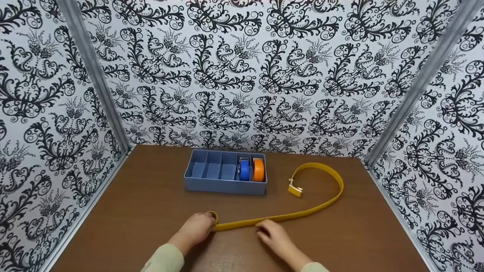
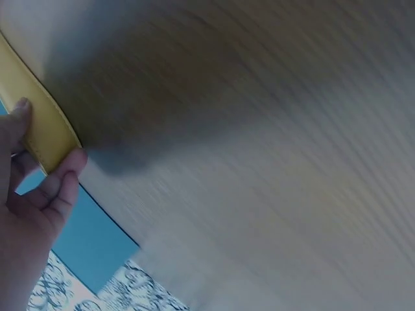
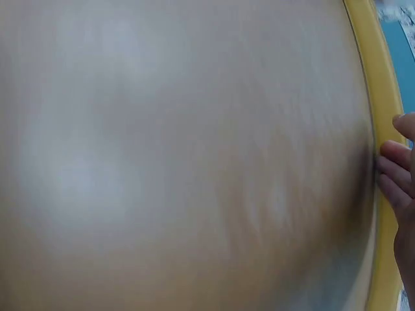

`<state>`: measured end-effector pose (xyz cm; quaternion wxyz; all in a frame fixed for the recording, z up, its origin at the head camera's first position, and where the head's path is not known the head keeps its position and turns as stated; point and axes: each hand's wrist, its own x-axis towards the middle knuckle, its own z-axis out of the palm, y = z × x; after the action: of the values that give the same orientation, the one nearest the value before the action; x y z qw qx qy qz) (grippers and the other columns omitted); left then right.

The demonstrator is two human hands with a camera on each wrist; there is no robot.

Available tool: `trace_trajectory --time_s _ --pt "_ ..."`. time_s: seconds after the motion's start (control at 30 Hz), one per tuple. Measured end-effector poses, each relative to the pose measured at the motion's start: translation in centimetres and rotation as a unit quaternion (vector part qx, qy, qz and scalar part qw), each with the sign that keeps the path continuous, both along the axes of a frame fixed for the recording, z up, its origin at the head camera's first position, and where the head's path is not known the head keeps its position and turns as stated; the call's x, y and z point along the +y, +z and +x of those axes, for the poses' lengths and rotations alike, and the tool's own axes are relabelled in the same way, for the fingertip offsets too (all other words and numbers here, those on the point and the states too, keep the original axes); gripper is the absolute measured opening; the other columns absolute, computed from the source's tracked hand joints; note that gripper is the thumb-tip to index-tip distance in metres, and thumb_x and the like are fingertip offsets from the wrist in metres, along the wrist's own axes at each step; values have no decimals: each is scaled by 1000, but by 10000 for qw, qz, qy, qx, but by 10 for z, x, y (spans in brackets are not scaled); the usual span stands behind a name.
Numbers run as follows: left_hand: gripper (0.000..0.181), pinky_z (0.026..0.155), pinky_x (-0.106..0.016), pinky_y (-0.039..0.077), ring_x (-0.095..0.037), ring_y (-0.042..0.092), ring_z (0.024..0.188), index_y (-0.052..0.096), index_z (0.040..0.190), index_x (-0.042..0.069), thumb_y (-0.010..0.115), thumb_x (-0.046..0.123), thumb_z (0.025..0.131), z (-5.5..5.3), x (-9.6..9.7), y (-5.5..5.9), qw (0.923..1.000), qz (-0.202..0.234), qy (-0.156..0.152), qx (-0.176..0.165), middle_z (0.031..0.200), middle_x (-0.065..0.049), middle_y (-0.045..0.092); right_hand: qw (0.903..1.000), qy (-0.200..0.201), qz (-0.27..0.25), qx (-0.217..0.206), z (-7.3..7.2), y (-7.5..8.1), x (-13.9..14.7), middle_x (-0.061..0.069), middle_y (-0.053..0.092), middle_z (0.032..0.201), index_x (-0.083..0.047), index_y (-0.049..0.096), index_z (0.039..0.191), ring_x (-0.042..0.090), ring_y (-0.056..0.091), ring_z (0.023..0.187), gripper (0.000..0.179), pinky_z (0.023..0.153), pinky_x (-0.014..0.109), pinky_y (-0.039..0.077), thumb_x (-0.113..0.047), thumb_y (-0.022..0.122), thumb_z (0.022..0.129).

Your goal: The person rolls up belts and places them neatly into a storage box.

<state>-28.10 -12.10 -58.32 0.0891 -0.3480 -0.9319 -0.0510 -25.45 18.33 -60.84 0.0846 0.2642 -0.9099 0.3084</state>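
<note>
A yellow belt [image 1: 284,217] lies across the brown table in a long curve, its metal buckle [image 1: 296,189] at the right-hand end. My left hand [image 1: 197,228] grips the other end, where a small loop of strap [image 1: 214,216] stands up by the fingers. In the left wrist view, digits touch both edges of the strap [image 2: 50,133]. Farther right, my right hand [image 1: 278,238] has its fingertips at the near edge of the belt, the digits fairly straight. The right wrist view shows those fingers [image 3: 392,170] overlapping the strap [image 3: 376,71].
Beyond the hands stands a blue-grey divided box [image 1: 225,186]. Its two right compartments hold a coiled blue belt [image 1: 244,170] and a coiled orange belt [image 1: 258,170]. Patterned black-and-white walls [image 1: 242,75] enclose the table [image 1: 151,181] at the back and both sides.
</note>
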Motion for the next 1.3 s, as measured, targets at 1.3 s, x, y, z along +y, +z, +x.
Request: trace_trajectory --time_s 1.3 --pt "10 65 -31 51 -16 62 71 71 85 14 66 6 82 16 86 8 9957 -865 -252 192 81 0 69 9888 -89 1486 -24 13 -18 -35 15 35 153 0 36 148 31 30 141 70 110 50 24 -43 54 96"
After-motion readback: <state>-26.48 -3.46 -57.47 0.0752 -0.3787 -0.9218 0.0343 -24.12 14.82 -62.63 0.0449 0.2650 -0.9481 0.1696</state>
